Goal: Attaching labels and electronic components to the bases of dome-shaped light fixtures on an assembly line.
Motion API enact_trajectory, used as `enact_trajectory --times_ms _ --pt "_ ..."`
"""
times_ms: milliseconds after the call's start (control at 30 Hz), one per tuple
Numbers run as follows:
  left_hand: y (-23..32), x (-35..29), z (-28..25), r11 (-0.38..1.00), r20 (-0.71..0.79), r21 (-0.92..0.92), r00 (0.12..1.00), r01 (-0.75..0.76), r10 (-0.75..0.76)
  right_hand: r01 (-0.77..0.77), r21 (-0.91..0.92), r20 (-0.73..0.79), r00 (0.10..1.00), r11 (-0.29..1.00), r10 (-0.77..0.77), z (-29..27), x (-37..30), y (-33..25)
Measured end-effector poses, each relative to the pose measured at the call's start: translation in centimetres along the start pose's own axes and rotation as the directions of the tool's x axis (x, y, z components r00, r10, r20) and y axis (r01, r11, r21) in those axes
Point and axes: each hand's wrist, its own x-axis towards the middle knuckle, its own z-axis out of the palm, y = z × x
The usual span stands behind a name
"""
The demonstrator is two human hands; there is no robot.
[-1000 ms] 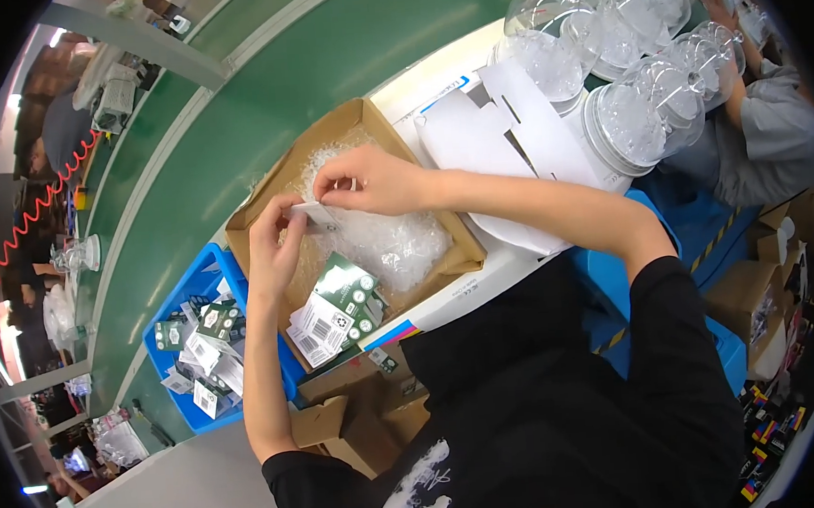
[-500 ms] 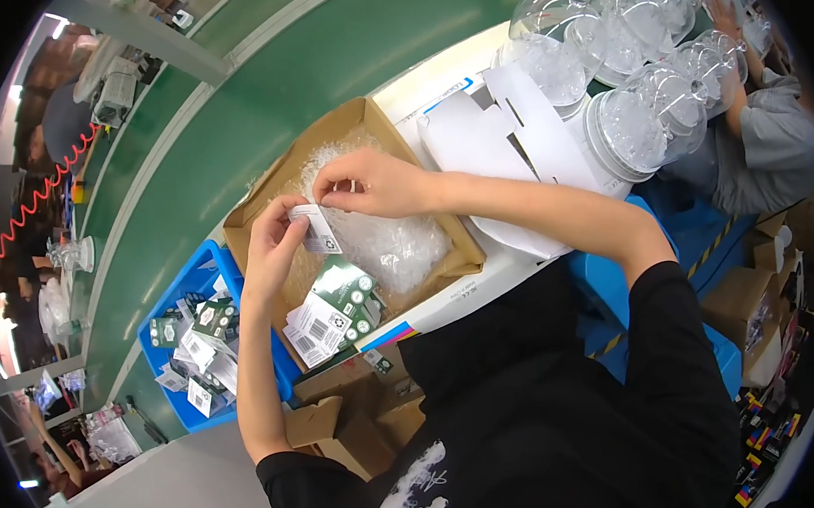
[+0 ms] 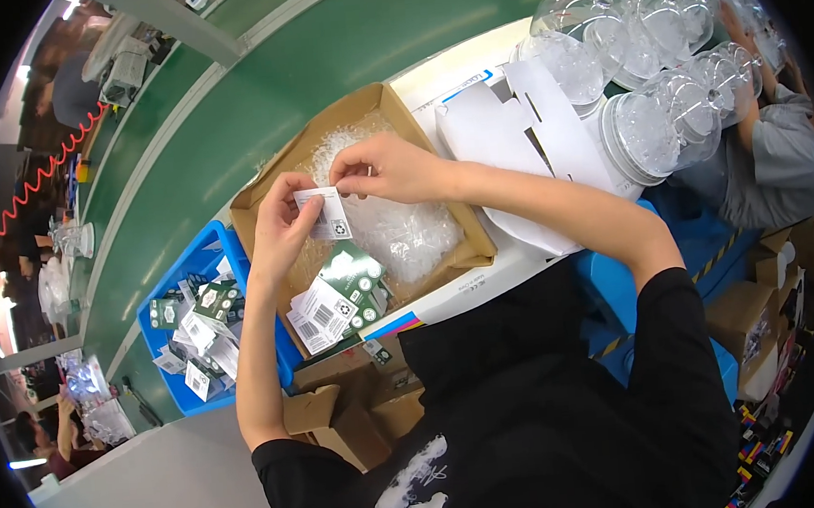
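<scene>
A small white printed card (image 3: 336,223) is pinched between the thumb and fingers of my left hand (image 3: 282,227). My right hand (image 3: 384,169) is closed in a pinch at the card's top corner; whatever is in its fingertips is too small to make out. Both hands are above a shallow cardboard box (image 3: 475,240) holding a heap of thin clear plastic pieces (image 3: 411,240). On the box's near left corner lie green-and-white cards (image 3: 356,275) and white cards (image 3: 315,319) with barcodes, loosely fanned.
At the left stands a blue bin (image 3: 287,361) with many similar cards. White cut sheets (image 3: 493,139) lie right of the box. Clear domes (image 3: 671,108) on white bases crowd the table's far right, beside a person in a grey sleeve (image 3: 778,167). Open cartons (image 3: 344,428) sit below.
The card in my left hand has turned more upright and now faces me more squarely. My right fingertips stay at its top edge. The whole view has shifted slightly.
</scene>
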Motion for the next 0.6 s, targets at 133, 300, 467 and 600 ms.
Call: enact_trajectory --times_ms 133,300,467,600 --pt "-0.7 -0.4 -0.2 0.980 -0.131 0.074 0.973 -0.182 0.191 -0.031 -0.050 0.006 0.999 0.998 0.031 0.6 0.9 0.8" --pt "-1.3 -0.5 -0.8 0.934 -0.049 0.283 0.970 -0.217 0.240 -0.094 0.004 0.090 0.992 0.996 0.093 1.1 0.8 1.5" --pt "0.5 -0.6 0.3 0.881 0.073 0.321 0.936 -0.348 0.343 -0.162 0.022 0.058 0.985 0.987 0.160 0.9 -0.3 1.1" --pt "1.6 -2.0 -0.2 0.810 0.080 0.428 0.909 -0.401 0.408 -0.162 -0.064 0.110 0.980 0.985 0.168 1.5 0.0 -0.2"
